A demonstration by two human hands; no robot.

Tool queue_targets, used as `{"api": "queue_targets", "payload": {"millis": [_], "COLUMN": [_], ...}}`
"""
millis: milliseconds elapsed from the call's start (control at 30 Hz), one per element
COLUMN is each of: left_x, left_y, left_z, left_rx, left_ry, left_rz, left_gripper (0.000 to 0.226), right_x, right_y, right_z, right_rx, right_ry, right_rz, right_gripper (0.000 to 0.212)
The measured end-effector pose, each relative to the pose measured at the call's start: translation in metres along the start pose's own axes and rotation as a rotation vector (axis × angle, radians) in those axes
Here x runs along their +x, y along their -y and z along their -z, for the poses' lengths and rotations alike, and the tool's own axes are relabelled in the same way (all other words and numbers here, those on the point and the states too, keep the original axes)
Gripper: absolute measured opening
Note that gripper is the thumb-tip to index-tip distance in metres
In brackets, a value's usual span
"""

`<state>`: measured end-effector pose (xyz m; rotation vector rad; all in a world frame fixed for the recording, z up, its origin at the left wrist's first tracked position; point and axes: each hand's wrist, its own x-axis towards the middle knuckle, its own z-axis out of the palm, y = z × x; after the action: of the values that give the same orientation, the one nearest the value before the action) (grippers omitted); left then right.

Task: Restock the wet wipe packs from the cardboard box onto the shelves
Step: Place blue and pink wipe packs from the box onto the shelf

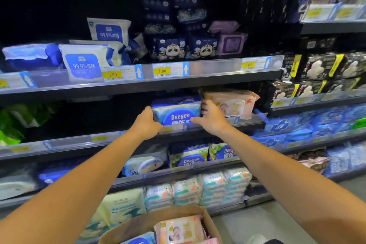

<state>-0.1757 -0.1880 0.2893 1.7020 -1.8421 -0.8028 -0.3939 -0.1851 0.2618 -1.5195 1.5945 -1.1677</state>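
Now both hands, left hand and right hand, grip the Deeyeo pack on the shelf; next, probably push it toward 12 o'clock.

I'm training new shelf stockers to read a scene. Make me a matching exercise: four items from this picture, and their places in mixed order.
Things:
1. blue Deeyeo pack
2. pink baby-wipe pack
3. panda packs
4. cardboard box

Places:
A. shelf above the hands, behind the 1.00 tag
B. bottom of view, below the arms
C. between left hand and right hand
D. just right of the right hand, same shelf

Pairs: 1-C, 2-D, 3-A, 4-B
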Motion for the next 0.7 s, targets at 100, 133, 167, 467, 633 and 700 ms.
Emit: {"api": "queue_targets", "payload": {"millis": [100,133,167,467,633,700], "left_x": [-0.009,-0.012,-0.014,-0.025,-0.014,-0.006], "left_y": [0.002,0.007,0.011,0.002,0.003,0.005], "left_z": [0.001,-0.001,-0.004,-0.065,-0.072,-0.073], "left_rx": [-0.049,-0.008,0.044,0.702,0.756,0.756], "left_ry": [-0.087,-0.197,-0.316,-0.253,-0.229,-0.236], "left_rz": [-0.054,-0.12,-0.221,-0.555,-0.508,-0.529], "left_gripper": [0.041,0.055,0.065,0.077,0.075,0.072], "right_x": [-0.008,-0.008,-0.008,0.021,0.025,0.023], "right_y": [-0.007,-0.011,-0.015,-0.035,-0.055,-0.062], "right_z": [0.013,0.02,0.028,0.067,0.091,0.103], "right_rx": [-0.029,-0.106,-0.193,-0.968,-0.925,-0.849], "right_ry": [-0.023,-0.076,-0.146,-0.251,-0.175,-0.146], "right_rz": [0.09,0.138,0.183,0.014,0.119,0.208], "right_gripper": [0.068,0.063,0.059,0.047,0.077,0.069]}}
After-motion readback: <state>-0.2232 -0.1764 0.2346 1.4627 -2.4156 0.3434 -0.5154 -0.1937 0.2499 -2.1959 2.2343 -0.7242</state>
